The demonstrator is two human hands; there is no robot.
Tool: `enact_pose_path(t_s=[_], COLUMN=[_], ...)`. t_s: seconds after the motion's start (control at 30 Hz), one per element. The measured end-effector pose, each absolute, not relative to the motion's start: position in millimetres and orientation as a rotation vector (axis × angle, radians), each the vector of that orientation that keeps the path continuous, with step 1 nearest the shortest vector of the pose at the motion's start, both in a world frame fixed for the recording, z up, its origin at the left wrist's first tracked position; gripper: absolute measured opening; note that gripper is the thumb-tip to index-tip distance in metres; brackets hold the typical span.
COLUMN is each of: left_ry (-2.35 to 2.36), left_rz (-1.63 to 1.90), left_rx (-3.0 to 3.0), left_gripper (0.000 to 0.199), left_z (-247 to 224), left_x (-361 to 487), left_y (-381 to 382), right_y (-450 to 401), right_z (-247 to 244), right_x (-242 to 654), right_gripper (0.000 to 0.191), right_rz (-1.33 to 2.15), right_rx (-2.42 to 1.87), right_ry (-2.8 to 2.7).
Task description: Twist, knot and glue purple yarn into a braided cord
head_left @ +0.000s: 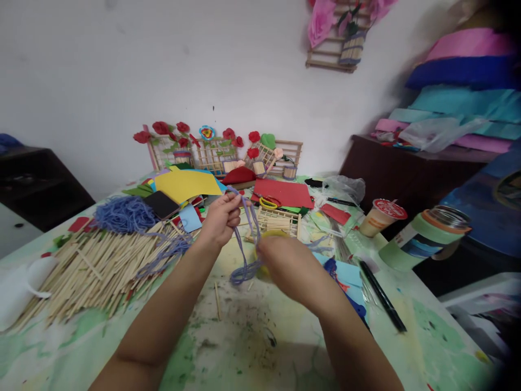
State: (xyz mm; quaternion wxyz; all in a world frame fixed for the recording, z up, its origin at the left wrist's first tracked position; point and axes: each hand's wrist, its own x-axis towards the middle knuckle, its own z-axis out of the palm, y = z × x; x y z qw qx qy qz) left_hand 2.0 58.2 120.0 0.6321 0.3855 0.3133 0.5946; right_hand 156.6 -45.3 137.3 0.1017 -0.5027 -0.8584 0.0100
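Note:
My left hand pinches strands of purple yarn above the middle of the table. The yarn hangs down in a loop, its lower end bunched close to the tabletop. My right hand is at the right of the hanging yarn, closed and smeared by motion. A blurred yellow object shows at its fingers; its kind cannot be made out. Behind the right hand lies a small frame of wooden sticks. Yellow-handled scissors rest near the red sheet.
Loose wooden sticks and a purple yarn heap cover the left side, beside a white cup. On the right stand a drink cup and green bottle, with a black marker. Stick frames with paper flowers line the wall.

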Motion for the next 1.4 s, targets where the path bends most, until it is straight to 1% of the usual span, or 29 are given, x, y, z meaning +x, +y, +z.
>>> enact_pose_path(t_s=[0.07, 0.13, 0.17, 0.23, 0.27, 0.33, 0.4, 0.5, 0.53, 0.63, 0.7, 0.8, 0.9, 1.03, 1.13, 1.23, 1.4], left_ry=[0.683, 0.679, 0.676, 0.657, 0.642, 0.618, 0.605, 0.633, 0.655, 0.703, 0.701, 0.677, 0.660, 0.655, 0.694, 0.732, 0.809], left_rz=[1.338, 1.324, 1.312, 1.268, 1.245, 1.201, 1.148, 1.046, 1.026, 1.009, 1.009, 1.038, 1.162, 1.349, 1.527, 1.619, 1.831], left_rx=[0.768, 0.688, 0.665, 0.657, 0.673, 0.729, 0.813, 0.973, 1.021, 1.130, 1.150, 1.110, 1.024, 0.971, 1.003, 1.024, 1.031], left_gripper=[0.012, 0.010, 0.012, 0.016, 0.017, 0.018, 0.019, 0.024, 0.025, 0.027, 0.027, 0.024, 0.020, 0.023, 0.022, 0.024, 0.021], left_z=[122, 125, 126, 127, 127, 127, 125, 122, 121, 121, 123, 129, 137, 149, 157, 163, 158], left_x=[-3, -7, -8, -9, -8, -5, 1, 11, 14, 20, 19, 10, -11, -52, -82, -102, -118], left_y=[62, 64, 64, 64, 63, 60, 54, 41, 37, 28, 27, 33, 46, 60, 62, 60, 67], right_y=[-61, -76, -82, -88, -87, -76, -56, -19, -8, 11, 13, 11, 11, 15, 14, 10, 13], right_z=[139, 143, 145, 152, 154, 155, 149, 129, 121, 107, 107, 116, 126, 134, 137, 137, 129], right_x=[155, 156, 157, 161, 162, 165, 166, 163, 162, 162, 164, 176, 197, 236, 264, 285, 307], right_gripper=[0.017, 0.009, 0.011, 0.028, 0.033, 0.034, 0.028, 0.024, 0.026, 0.035, 0.039, 0.046, 0.043, 0.037, 0.033, 0.029, 0.036], right_rz=[0.053, 0.148, 0.214, 0.361, 0.436, 0.562, 0.643, 0.660, 0.692, 1.076, 1.329, 1.439, 1.313, 1.005, 0.771, 0.541, 0.202], right_rx=[-1.251, -0.984, -0.884, -0.793, -0.792, -0.842, -0.945, -1.131, -1.141, -0.991, -0.869, -0.828, -0.872, -0.975, -1.099, -1.257, -1.716], right_ry=[-2.758, -2.911, -2.950, -2.948, -2.908, -2.757, -2.492, -1.885, -1.727, -1.482, -1.378, -1.269, -1.170, -1.070, -1.010, -1.012, -1.216])
